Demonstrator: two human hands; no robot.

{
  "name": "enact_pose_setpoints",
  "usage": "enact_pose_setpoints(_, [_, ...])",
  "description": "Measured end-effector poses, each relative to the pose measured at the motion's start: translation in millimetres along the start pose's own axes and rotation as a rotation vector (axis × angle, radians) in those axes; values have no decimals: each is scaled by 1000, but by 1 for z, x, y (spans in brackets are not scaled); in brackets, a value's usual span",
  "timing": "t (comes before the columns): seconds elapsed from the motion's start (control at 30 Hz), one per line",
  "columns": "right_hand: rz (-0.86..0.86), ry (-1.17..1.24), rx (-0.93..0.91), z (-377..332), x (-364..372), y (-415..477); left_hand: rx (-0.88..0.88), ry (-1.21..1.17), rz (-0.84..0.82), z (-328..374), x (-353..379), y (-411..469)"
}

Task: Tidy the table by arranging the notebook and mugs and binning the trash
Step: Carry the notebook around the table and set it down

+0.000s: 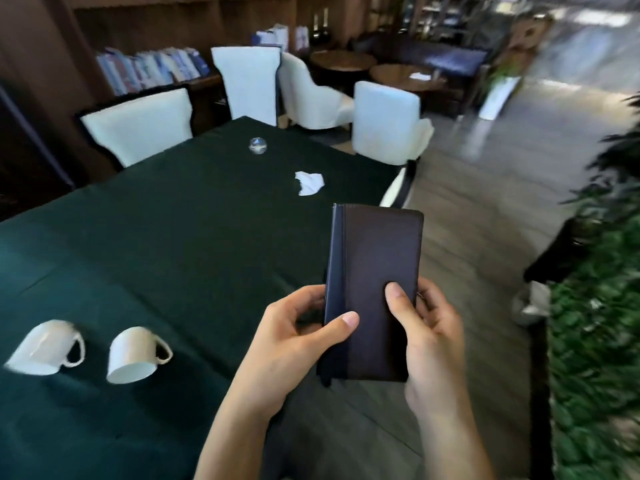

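- Head view: I hold the notebook (375, 271) closed, lifted above the near right corner of the table (156, 237), its long side pointing away from me.
- My left hand (294, 344) grips its lower left edge, thumb lying across the dark blue spine strip, fingers curled behind.
- My right hand (429, 341) grips the lower right edge, thumb pressed flat on the brown cover, fingers wrapped round the back.
- Both hands are closed on the notebook; it touches nothing else.
- Two white mugs lie tipped on their sides on the green cloth, at my near left, close together but apart.
- The left mug (43, 348) has its mouth turned down and toward me, handle to the right.
- The right mug (133, 355) lies the same way, handle to the right.
- A crumpled white tissue (309, 182) sits on the cloth beyond the notebook, toward the far right edge.
- A small clear glass thing (257, 145) stands near the far end of the table; I cannot tell what it is.
- White chairs (138, 124) stand around the far sides.
- Green plants (595, 341) fill my right.
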State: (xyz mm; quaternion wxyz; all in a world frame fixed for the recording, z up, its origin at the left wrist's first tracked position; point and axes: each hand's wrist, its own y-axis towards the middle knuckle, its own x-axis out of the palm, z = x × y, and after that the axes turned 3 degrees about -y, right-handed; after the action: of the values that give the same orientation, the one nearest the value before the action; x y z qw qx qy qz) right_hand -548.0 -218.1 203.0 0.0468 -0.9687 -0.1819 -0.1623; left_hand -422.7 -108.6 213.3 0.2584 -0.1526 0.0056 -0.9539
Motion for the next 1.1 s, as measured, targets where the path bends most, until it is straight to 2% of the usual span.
enact_pose_setpoints(0.33, [246, -68, -95, -52, -146, -48, -50, 106, -219, -42, 138, -24])
enact_pose_setpoints(0.57, [277, -88, -39, -76, -228, -78, -76, 161, -300, -75, 208, -45])
enact_pose_setpoints(0.83, [320, -62, 0, -82, -275, -70, -133, 247, -412, -96, 247, -26])
enact_pose_setpoints(0.97, [330, -47, -24, -85, -283, -40, -155, 251, -478, -101, 256, 8])
enact_pose_setpoints(1.1, [331, -71, -40, -86, -277, 10, -147, 246, -472, -99, 260, 62])
